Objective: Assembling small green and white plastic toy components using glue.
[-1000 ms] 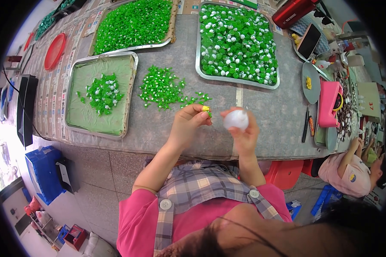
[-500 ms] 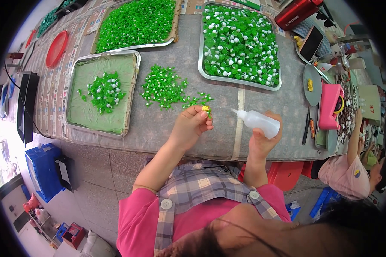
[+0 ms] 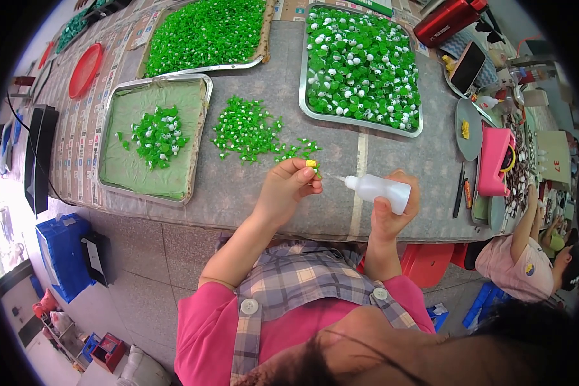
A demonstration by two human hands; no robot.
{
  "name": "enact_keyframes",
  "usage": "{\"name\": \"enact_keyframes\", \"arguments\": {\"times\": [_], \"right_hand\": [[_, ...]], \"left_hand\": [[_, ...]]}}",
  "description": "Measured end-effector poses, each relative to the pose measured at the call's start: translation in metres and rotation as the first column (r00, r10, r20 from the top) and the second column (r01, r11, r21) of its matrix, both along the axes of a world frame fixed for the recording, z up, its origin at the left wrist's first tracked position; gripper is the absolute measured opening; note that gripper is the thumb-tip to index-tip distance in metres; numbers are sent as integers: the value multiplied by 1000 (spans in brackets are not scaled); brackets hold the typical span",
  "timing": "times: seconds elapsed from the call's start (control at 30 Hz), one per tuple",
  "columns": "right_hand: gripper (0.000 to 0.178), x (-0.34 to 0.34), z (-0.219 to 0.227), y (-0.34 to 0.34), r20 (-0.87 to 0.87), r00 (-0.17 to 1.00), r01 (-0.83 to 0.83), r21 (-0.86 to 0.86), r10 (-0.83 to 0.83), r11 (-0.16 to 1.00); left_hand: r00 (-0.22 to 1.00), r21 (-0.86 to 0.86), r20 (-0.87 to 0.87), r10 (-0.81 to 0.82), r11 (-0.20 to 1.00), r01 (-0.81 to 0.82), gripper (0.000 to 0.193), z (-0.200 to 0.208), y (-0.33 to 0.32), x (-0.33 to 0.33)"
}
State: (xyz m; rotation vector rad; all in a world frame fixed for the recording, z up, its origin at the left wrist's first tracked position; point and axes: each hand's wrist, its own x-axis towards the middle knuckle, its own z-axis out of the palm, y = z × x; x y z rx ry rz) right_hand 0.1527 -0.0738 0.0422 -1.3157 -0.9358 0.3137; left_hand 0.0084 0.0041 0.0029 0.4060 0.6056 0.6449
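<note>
My left hand (image 3: 288,188) is closed in a pinch on a small green plastic piece (image 3: 318,171), mostly hidden by the fingers. Something yellow wraps a fingertip there. In my right hand (image 3: 395,209) lies a translucent white squeeze bottle (image 3: 379,191), tilted, its thin nozzle pointing left at the green piece with a small gap between. Just beyond my left hand, a loose pile of small green pieces with white dots (image 3: 246,128) is spread on the grey table cover (image 3: 264,83). To its left, a lined metal tray (image 3: 119,164) holds a cluster of green pieces with white balls (image 3: 159,136).
At the back stand a tray heaped with green pieces (image 3: 206,35) and another of green pieces with white balls (image 3: 360,71). On the right lie a pink tape dispenser (image 3: 495,161), a grey plate (image 3: 468,128), a dark pen (image 3: 459,191) and a phone (image 3: 468,66). Another person (image 3: 518,260) works further right.
My right hand has brought the bottle slightly left and lower, so its nozzle is closer to the green piece. My left hand has barely moved. The co-worker's arm has shifted.
</note>
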Motion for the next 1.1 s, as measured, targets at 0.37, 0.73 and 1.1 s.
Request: {"name": "enact_keyframes", "arguments": {"times": [0.37,0.73,1.1], "right_hand": [[34,3,-3,0,10,999,-42,19,42,999],[45,2,-3,1,-4,1000,18,23,-18,1000],[46,1,-1,2,18,999,31,-7,-30,1000]], "left_hand": [[1000,11,-8,-17,1000,17,5,0,0,0],[999,17,-11,-41,999,41,8,2,1,0],[998,14,-16,-56,998,56,10,4,1,1]]}}
